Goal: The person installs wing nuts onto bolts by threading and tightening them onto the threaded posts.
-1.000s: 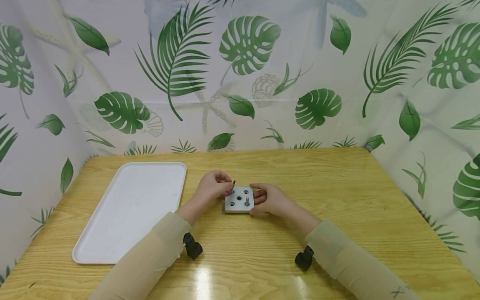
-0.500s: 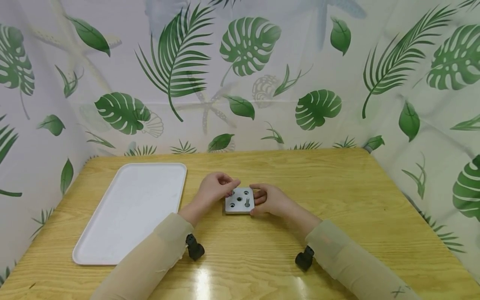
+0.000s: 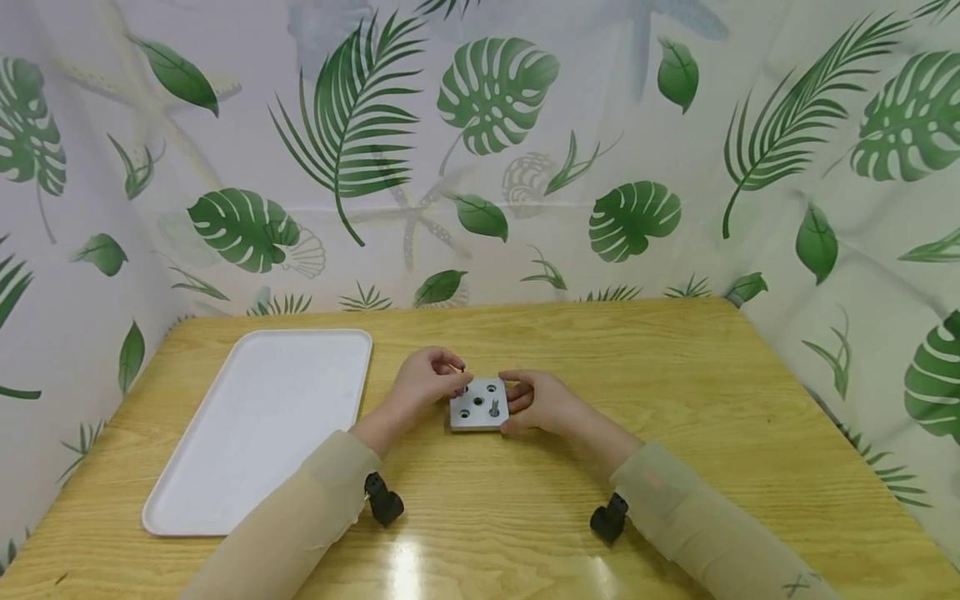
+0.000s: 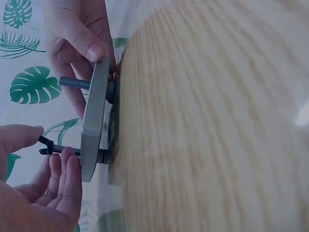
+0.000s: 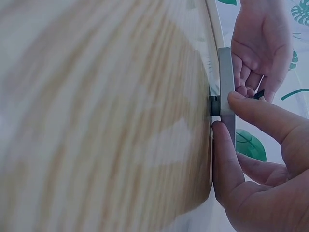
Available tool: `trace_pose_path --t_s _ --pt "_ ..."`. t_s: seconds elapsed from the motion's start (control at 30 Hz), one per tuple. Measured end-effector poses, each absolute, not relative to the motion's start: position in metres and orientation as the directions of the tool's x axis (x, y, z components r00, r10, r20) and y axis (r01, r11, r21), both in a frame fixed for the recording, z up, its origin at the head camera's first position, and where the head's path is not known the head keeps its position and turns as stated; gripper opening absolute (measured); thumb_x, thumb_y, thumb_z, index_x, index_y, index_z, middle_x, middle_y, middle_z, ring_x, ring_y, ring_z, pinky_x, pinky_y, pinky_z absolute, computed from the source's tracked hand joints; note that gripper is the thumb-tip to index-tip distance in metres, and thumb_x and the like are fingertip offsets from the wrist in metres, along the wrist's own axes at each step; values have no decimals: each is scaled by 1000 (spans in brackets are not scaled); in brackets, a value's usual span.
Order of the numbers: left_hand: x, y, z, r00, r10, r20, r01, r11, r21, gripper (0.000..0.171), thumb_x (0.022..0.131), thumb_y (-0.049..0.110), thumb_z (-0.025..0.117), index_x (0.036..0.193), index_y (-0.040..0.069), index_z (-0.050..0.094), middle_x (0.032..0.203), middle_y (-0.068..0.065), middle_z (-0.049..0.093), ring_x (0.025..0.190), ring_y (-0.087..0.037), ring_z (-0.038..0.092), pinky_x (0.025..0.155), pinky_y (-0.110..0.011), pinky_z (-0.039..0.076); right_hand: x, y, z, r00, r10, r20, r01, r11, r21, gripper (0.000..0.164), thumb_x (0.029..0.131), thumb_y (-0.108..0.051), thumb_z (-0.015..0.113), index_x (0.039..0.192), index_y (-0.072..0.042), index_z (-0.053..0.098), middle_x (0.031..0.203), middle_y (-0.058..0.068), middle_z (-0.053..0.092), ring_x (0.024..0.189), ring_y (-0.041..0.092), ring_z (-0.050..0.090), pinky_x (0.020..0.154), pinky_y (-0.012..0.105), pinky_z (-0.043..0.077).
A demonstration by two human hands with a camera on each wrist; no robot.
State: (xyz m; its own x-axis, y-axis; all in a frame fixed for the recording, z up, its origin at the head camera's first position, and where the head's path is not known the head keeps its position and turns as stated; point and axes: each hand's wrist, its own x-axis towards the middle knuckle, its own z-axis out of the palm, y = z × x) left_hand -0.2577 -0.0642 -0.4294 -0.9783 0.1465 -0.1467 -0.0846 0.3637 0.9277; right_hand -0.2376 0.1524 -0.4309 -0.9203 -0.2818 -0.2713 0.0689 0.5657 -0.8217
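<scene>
A square metal plate (image 3: 478,415) with several holes lies on bolts whose heads sit beneath it, as the left wrist view shows. One bare threaded bolt (image 4: 73,82) stands up through the plate near the right hand. On the far-left bolt (image 4: 68,150) is a black wing nut (image 4: 46,145) near the tip of the thread. My left hand (image 3: 422,385) pinches this wing nut, thumb on one wing and fingertips along the bolt. My right hand (image 3: 549,403) grips the plate's right edge between thumb and fingers.
A white tray (image 3: 255,433) lies on the wooden table (image 3: 637,358), left of the plate. Black wrist cameras hang under both sleeves. Leaf-patterned cloth (image 3: 480,250) surrounds the table at the back and sides.
The left thumb went forward over the wing nut, hiding it in the head view, then came back, so the wing nut's tip shows again. The right hand and plate stay put.
</scene>
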Motion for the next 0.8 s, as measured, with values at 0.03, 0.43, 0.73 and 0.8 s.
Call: trace_pose_path --t_s 0.03,0.43,0.73,0.8 --pt "-258 -65 -430 -977 150 -149 -87 357 930 20 95 12 79 109 0 71 81 -2 65 68 -10 62 69 -23 56 -237 152 -431 -920 -284 -271 69 563 -824 84 82 3 88 156 1 48 132 22 65 114 28 70 91 28 58" --pt "-259 -66 -433 -969 198 -151 -81 326 942 23 107 15 65 118 -1 77 119 -17 75 87 -11 69 84 -26 62 -238 154 -432 -916 -298 -268 69 541 -838 85 82 5 87 157 3 47 132 24 64 116 31 69 83 25 58" --pt "-258 -60 -433 -980 146 -133 -60 424 904 30 102 33 73 113 5 75 95 -7 71 79 -13 64 71 -22 53 -239 155 -433 -917 -287 -277 76 556 -828 85 82 2 88 157 -1 47 134 22 64 116 29 70 88 28 58" --pt "-257 -58 -434 -984 139 -111 -33 467 884 30 101 35 75 110 6 74 88 -4 68 77 -14 62 67 -22 49 -238 155 -433 -918 -286 -276 75 558 -826 85 82 2 88 157 -1 47 133 22 64 115 29 70 89 29 58"
